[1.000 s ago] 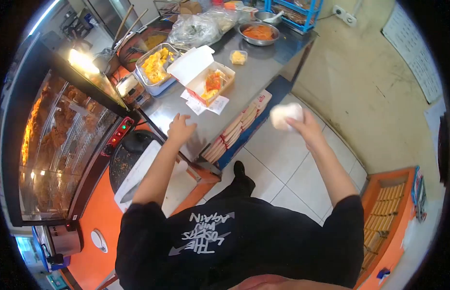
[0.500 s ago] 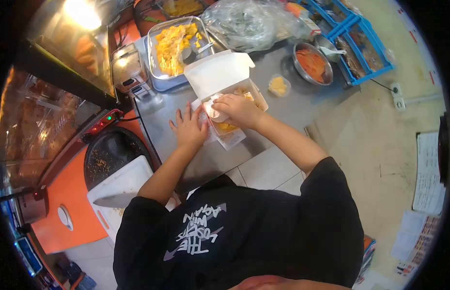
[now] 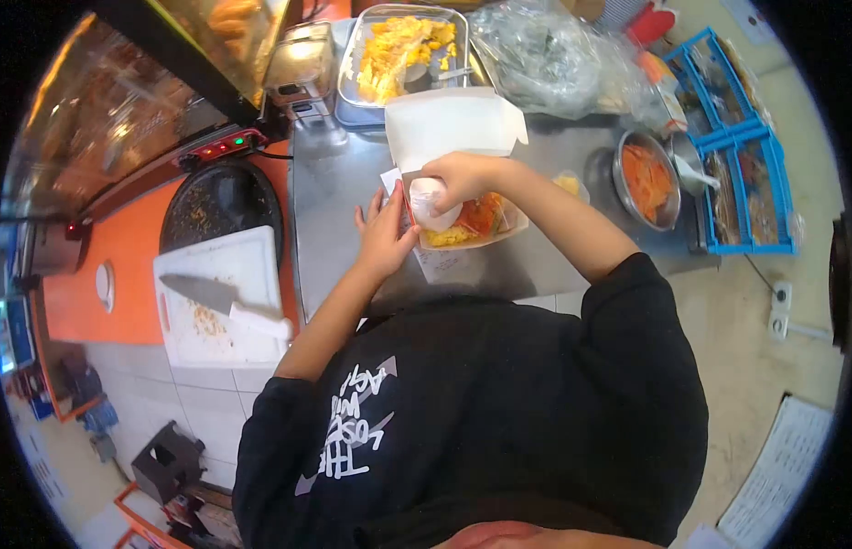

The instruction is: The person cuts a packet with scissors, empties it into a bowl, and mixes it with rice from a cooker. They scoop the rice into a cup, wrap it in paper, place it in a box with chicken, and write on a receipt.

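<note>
A white cardboard takeaway box (image 3: 513,222) stands on the metal counter, its lid (image 3: 453,128) folded up and back. Yellow food (image 3: 450,238) and reddish-orange food (image 3: 482,215) show inside it. At the box's left end, my right hand (image 3: 463,178) is closed around a small white round cup (image 3: 428,199); its contents are hidden. My left hand (image 3: 386,236) rests along the outside of the box's left wall with fingers stretched and apart. Printed paper (image 3: 442,265) pokes out beneath the box.
Behind the box are a glass tray (image 3: 346,69) of yellow food and a plastic bag (image 3: 554,59). To the right stand a small tub (image 3: 569,184), a steel bowl (image 3: 618,169) and blue baskets (image 3: 728,142). A knife (image 3: 202,291) lies on the white cutting board (image 3: 183,334) at left.
The camera view has turned, shifting the counter rightward. My right hand still grips the white cup at the box's left end. More reddish food is visible, and my left hand now presses closer against the box.
</note>
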`<state>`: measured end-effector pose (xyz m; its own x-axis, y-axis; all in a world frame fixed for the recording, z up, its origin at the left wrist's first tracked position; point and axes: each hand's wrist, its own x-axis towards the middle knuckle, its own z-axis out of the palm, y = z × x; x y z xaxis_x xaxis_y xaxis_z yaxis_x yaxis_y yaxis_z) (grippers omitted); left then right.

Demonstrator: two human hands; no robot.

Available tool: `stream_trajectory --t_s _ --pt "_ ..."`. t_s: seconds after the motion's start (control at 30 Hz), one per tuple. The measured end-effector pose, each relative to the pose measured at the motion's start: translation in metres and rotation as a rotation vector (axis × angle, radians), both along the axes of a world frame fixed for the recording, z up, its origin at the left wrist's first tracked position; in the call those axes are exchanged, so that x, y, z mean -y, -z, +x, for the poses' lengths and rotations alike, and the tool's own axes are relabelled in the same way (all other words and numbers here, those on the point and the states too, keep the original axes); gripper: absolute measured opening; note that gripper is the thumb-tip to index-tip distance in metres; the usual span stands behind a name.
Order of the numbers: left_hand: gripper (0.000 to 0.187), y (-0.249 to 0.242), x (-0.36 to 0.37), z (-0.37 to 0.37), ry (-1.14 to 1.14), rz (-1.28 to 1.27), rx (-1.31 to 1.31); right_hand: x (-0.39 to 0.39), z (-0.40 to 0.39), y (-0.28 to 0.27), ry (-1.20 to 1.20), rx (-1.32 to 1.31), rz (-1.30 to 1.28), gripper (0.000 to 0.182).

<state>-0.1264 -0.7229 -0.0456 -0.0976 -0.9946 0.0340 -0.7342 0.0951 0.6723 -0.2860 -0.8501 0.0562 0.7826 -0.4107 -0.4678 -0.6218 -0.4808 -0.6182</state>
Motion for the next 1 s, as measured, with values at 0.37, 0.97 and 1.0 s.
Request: stream_trajectory --t_s 0.37,0.97,1.0 --pt "0.069 -0.004 -0.003 0.004 -0.037 0.075 -0.084 -0.013 -0.001 0.002 -0.078 0.08 -0.443 0.048" --pt "0.055 -0.01 -0.007 -0.039 -0.545 0.057 0.422 -0.054 -0.171 0.013 0.788 0.137 -0.303 0.03" --pt "0.054 -0.009 -0.007 -0.038 -0.504 0.082 0.406 -0.055 -0.174 0.02 0.787 0.151 -0.247 0.031"
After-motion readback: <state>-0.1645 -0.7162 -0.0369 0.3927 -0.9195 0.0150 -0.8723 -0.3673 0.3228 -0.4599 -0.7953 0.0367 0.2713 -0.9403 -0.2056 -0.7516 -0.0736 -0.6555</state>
